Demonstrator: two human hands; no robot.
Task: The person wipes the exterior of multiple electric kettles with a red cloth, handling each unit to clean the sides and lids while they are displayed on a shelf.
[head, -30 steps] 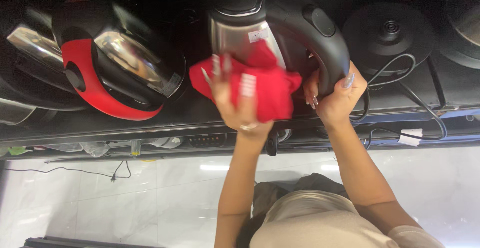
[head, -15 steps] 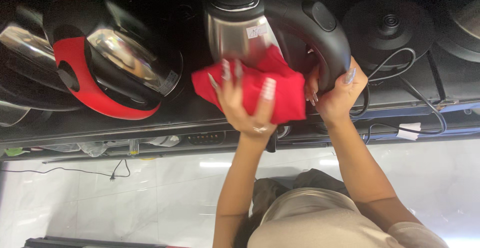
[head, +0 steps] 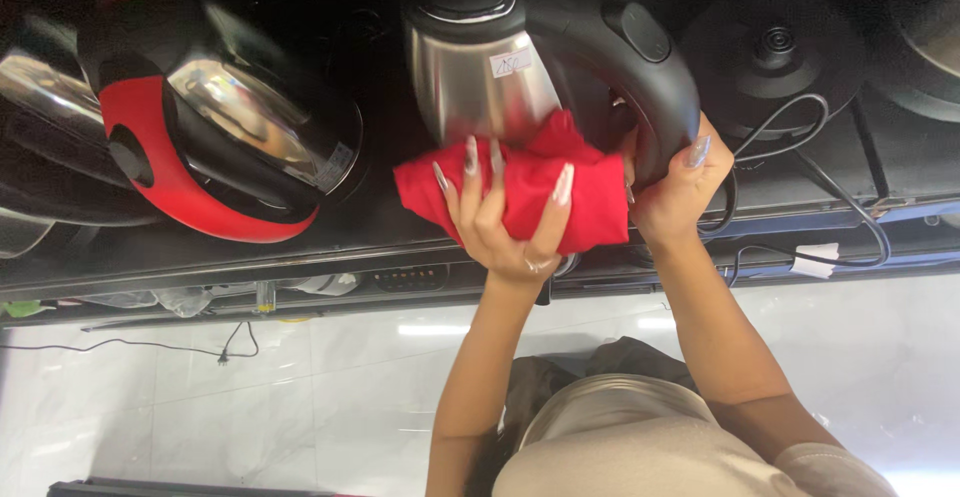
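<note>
A stainless-steel electric kettle [head: 480, 82] with a black lid and black handle stands on a dark shelf [head: 300, 247]. My left hand [head: 500, 222] presses a red cloth [head: 590, 202] against the kettle's lower steel wall, its fingers spread over the cloth. My right hand [head: 675, 192] is wrapped around the lower end of the black handle [head: 640, 67] and steadies the kettle. A small white sticker sits on the steel wall above the cloth.
A red-and-black steel kettle [head: 200, 147] lies to the left, with more steel ware beyond it. A round black kettle base [head: 770, 52] with its black cord [head: 840, 207] and a white tag sits to the right. Below the shelf is pale glossy floor [head: 300, 397].
The red cloth under my left hand has slid down and slightly right along the kettle's steel wall. My right hand has kept its grip on the handle.
</note>
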